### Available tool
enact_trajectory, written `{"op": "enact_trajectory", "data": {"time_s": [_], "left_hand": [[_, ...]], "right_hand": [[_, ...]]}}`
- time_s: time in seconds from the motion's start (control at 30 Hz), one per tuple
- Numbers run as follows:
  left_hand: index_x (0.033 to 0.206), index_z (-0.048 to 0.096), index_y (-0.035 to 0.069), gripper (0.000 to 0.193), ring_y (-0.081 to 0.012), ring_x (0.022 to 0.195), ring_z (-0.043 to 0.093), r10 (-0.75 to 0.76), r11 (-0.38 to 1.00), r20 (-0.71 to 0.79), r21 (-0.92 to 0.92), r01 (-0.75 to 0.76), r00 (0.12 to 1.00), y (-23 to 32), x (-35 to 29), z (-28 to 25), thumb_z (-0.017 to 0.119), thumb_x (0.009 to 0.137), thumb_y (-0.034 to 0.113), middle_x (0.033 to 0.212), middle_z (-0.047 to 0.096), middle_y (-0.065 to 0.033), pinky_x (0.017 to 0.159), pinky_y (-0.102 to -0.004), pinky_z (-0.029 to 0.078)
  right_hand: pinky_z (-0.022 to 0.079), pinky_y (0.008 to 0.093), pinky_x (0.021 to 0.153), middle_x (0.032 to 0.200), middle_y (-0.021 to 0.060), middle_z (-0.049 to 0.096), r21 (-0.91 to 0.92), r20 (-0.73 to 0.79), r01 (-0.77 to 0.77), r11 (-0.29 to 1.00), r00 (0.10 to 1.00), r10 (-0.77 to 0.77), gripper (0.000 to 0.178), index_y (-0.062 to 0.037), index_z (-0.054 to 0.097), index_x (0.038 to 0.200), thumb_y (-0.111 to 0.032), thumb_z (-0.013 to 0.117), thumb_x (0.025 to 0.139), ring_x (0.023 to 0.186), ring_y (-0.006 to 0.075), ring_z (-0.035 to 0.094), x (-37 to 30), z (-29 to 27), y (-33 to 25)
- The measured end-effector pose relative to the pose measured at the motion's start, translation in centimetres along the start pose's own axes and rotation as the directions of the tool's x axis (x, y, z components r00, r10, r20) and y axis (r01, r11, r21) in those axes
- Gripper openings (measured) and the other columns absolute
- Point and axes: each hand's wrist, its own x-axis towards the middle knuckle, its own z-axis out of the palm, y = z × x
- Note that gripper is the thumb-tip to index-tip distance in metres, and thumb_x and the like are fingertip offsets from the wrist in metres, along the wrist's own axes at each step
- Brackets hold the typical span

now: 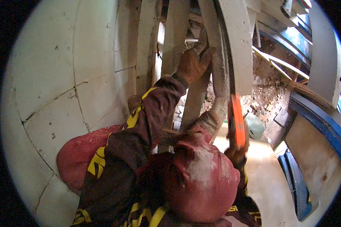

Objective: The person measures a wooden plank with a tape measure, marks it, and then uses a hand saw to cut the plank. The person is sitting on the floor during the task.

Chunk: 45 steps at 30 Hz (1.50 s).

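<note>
My left hand [195,62] reaches forward among pale, dusty boards. Its thumb and fingers are around the edge of a narrow board [218,72]; some fingertips are hidden behind the wood. At the right, my right hand [236,153] is closed around the lower end of a tool with a long, bright orange part [237,121]. A thin dark strip runs up from the orange along the board's right edge. It looks like a saw seen edge-on, though its exact kind is unclear. My foot [209,120] rests against the same board, below a dusty red trouser knee [204,178].
A cracked, pale tiled surface [49,94] fills the left side. More pale boards [174,34] stretch away ahead. Rubble [269,98] lies beyond the gaps, near a pale green rounded object [255,126]. Blue-edged panels [322,125] and broken wood strips are at the right.
</note>
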Motion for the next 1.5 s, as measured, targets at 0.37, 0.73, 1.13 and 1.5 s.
{"op": "enact_trajectory", "data": {"time_s": [0.37,0.73,1.13,1.5], "left_hand": [[0.117,0.064,0.002,0.044,-0.0404,0.095,0.067,-0.07,0.995,-0.013,-0.069,0.069,0.997,0.6,0.0,-0.3,0.057,0.095,0.04,0.105,0.069,-0.0232,0.081,-0.0425,0.053],[0.127,0.06,0.007,0.05,-0.0369,0.099,0.068,-0.15,0.984,0.087,-0.086,0.157,0.985,2.6,0.3,-2.1,0.058,0.095,0.045,0.106,0.07,-0.0214,0.081,-0.0399,0.054],[0.122,0.062,-0.002,0.051,-0.0397,0.106,0.064,-0.059,0.977,0.02,-0.205,0.062,0.998,0.6,0.8,-0.7,0.059,0.094,0.042,0.116,0.066,-0.0239,0.091,-0.0386,0.051],[0.123,0.063,0.003,0.053,-0.0416,0.091,0.068,-0.067,0.996,-0.053,0.053,0.07,0.996,1.9,0.0,-1.1,0.058,0.093,0.046,0.101,0.069,-0.0241,0.078,-0.0443,0.054]], "right_hand": [[0.053,0.0325,0.067,0.108,0.015,0.068,-0.136,0.102,-0.4,0.907,0.904,0.414,0.068,0.0051,0.05,0.136,-0.051,0.049,0.098,0.08,0.0168,0.065,-4.3,-1.4,1.9],[0.054,0.0371,0.078,0.115,0.0241,0.063,-0.133,0.003,-0.014,0.991,1.0,0.015,0.054,0.0052,0.049,0.135,-0.036,0.043,0.102,0.094,0.0279,0.067,2.6,1.7,3.5],[0.052,0.0322,0.065,0.094,0.0161,0.066,-0.031,-0.008,0.143,0.989,0.99,-0.144,0.059,0.0083,0.042,0.138,-0.039,0.038,0.103,0.074,0.0199,0.064,6.5,3.7,4.7],[0.052,0.0343,0.06,0.084,0.0134,0.066,-0.147,0.003,0.048,0.988,0.999,-0.049,0.061,0.0042,0.043,0.14,-0.043,0.042,0.102,0.067,0.0226,0.064,0.8,1.6,2.8]]}}
